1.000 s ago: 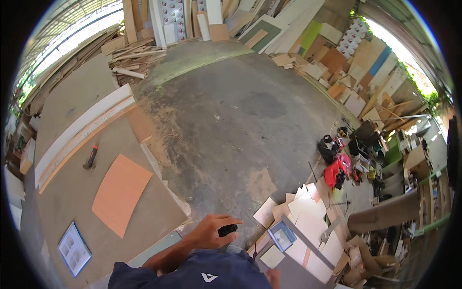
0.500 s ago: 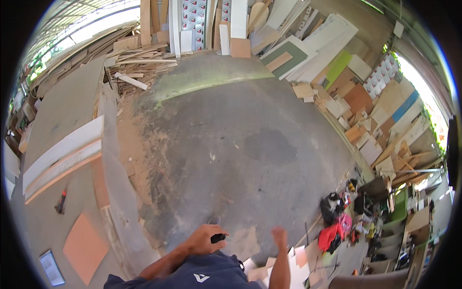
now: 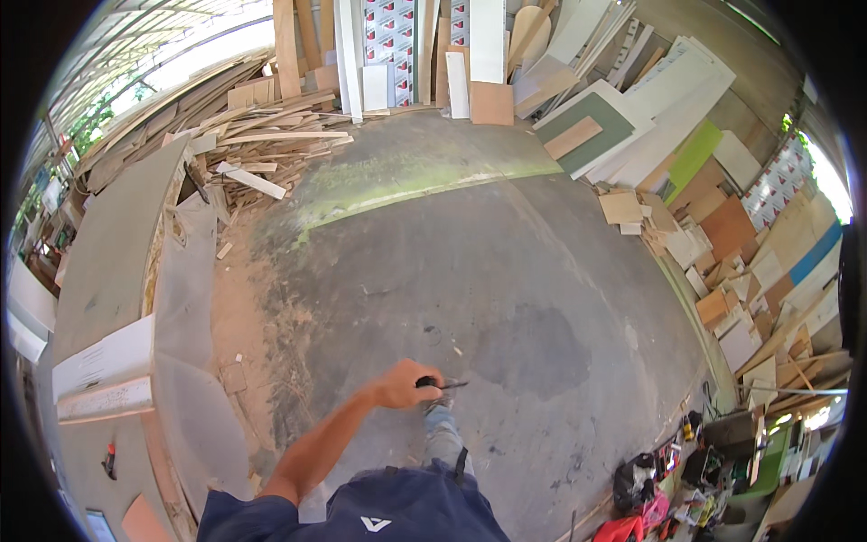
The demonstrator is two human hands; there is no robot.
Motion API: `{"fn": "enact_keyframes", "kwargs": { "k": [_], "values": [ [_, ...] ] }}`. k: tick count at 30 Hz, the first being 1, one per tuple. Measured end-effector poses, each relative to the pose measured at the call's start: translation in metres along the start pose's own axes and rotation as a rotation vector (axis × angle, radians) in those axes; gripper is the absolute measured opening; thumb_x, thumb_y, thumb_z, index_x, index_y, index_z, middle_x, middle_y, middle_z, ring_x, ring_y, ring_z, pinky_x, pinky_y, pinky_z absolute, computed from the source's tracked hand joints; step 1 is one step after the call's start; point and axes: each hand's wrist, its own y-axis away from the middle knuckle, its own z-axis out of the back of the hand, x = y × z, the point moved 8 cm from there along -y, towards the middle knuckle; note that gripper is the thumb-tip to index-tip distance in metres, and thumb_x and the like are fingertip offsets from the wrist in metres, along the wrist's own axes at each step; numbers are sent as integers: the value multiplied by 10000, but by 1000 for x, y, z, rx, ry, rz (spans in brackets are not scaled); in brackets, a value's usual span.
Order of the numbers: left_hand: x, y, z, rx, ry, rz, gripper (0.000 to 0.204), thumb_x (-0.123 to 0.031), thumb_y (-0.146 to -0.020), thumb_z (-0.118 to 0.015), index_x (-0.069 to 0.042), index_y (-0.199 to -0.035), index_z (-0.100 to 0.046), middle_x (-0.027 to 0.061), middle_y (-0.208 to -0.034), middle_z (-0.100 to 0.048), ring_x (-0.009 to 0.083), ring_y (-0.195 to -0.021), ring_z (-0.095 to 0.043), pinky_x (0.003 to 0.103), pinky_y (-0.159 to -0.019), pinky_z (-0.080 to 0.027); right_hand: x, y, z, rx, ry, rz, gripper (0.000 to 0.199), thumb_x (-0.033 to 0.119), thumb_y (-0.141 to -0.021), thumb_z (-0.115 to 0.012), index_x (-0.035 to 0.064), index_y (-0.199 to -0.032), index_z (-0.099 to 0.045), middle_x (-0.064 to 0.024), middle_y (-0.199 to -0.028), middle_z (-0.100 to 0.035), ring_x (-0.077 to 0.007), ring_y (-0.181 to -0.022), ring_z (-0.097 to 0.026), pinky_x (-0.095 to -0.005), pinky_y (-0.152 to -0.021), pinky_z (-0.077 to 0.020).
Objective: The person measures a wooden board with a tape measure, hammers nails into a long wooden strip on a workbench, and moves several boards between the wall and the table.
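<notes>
- Concrete floor (image 3: 406, 271): grey, with a dark stain right of its middle and a yellow-green band toward its far edge.
- Worktable (image 3: 108, 253): long, running down the floor's left side, its right edge ragged toward the far end.
- Tall boards (image 3: 488, 45): white, wooden and patterned, leaning along the floor's far edge.
- Timber strips (image 3: 280, 137): piled loosely at the floor's far left corner, near the worktable's far end.
- Sheet offcuts (image 3: 727, 226): leaning and lying in a heap along the floor's right edge.
- Navy shirt (image 3: 397, 506) and pale-blue trouser leg (image 3: 442, 438): the person's own, at the floor's near edge.
- White panel (image 3: 104, 357): across the worktable, reaching its right edge.
- Black bag (image 3: 635, 481) and red bag (image 3: 619, 529): among clutter at the floor's near right corner.
- Orange sheet (image 3: 143, 522): at the worktable's near end, partly out of view.
- Left hand (image 3: 408, 384): fingers curled tightly, out in front of the shirt, above the floor's nearer half.
- Right hand: outside the view, so I cannot tell how it stands.
- Red-and-black-handled tool (image 3: 109, 461): on the worktable, between the white panel and the orange sheet.
- Black-handled tool (image 3: 426, 383): gripped in the left hand, its slim dark end pointing right; too small to tell its kind.
</notes>
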Motion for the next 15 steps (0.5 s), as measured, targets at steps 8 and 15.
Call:
{"fn": "enact_keyframes", "kwargs": {
  "k": [8, 15],
  "values": [
    [319, -71, 49, 1, -343, 737, 423, -385, -844, -566, -62, -1093, -679, 214, -1161, -639, 389, -1077, -603, 453, -924, -478, 167, -271, 256, -72, 769, 363, 303, 272, -799, -556, 75, -956, -723, -120, -993, -719, -309, -942, -687, -465, -773, -532],
    [502, 104, -12, 37, -142, 1323, 460, -351, -826, -543, -22, -1122, -670, 244, -1189, -623, 403, -1143, -585, 421, -964, -470, 544, -315, 589, -559, -529, 664, 189, 181, -894, -611, 9, -896, -687, -109, -784, -696, -197, -680, -660, -353, -633, -519]
  ]
}}
